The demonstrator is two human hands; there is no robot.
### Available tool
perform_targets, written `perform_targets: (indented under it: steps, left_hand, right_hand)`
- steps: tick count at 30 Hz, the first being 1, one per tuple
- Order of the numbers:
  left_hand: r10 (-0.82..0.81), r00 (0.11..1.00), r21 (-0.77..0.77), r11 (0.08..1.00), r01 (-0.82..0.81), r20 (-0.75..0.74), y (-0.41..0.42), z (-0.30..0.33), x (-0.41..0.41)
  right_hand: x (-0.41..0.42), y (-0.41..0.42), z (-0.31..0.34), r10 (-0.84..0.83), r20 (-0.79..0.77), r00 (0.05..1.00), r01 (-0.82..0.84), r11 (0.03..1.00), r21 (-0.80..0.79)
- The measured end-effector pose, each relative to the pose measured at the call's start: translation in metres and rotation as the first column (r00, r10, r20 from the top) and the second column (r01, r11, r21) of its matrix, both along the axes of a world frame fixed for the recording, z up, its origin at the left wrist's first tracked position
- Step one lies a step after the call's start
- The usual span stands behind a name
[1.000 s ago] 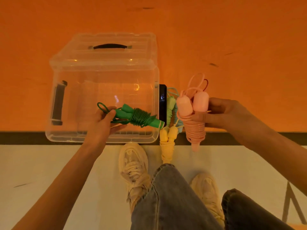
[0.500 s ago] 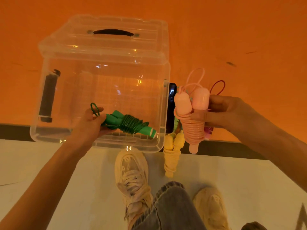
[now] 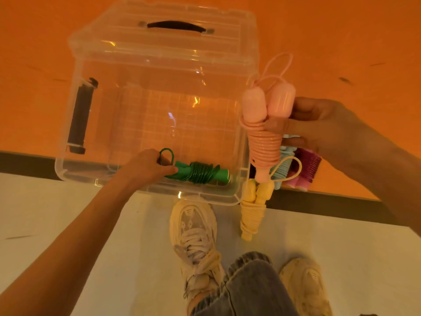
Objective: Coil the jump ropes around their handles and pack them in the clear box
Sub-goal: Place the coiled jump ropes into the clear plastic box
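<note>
Clear plastic box [image 3: 157, 124] stood open on the orange floor [image 3: 341, 30], its lid [image 3: 173, 42] leaning behind it. Left hand [image 3: 145, 166] gripped one end of the green jump rope [image 3: 200, 173], coiled round its handles, and had lowered it from above the box a second earlier to near the bottom by the front wall; whether it touched the bottom could not be told. Right hand [image 3: 316, 126] pinched the pink jump rope [image 3: 264, 133], fingers curled round its handles, just right of the box and slightly higher than before. Yellow jump rope [image 3: 252, 208] lay coiled on the floor by the box's front right corner. Blue jump rope [image 3: 283, 167] and magenta jump rope [image 3: 305, 169] lay under the right hand, more exposed than earlier.
</note>
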State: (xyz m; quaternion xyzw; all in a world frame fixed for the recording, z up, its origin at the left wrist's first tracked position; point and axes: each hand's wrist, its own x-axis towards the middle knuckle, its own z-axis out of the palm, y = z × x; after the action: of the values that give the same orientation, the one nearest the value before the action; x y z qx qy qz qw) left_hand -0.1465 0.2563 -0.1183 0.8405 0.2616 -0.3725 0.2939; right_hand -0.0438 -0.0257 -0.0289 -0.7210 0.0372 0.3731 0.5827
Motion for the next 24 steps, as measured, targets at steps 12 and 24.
perform_targets:
  steps: [12,24]
  left_hand:
    - [-0.164,0.974,0.094,0.984,0.151,0.157,0.002,-0.019,-0.005]
    - [-0.351,0.911,-0.001,0.933,0.359,0.218,-0.011,-0.01,-0.002]
  right_hand:
    - [0.008,0.074,-0.009,0.146,0.219,0.965,-0.121,0.985,-0.124]
    - [0.006,0.124,-0.081,0.676,0.241,0.697,-0.491,0.695,-0.526]
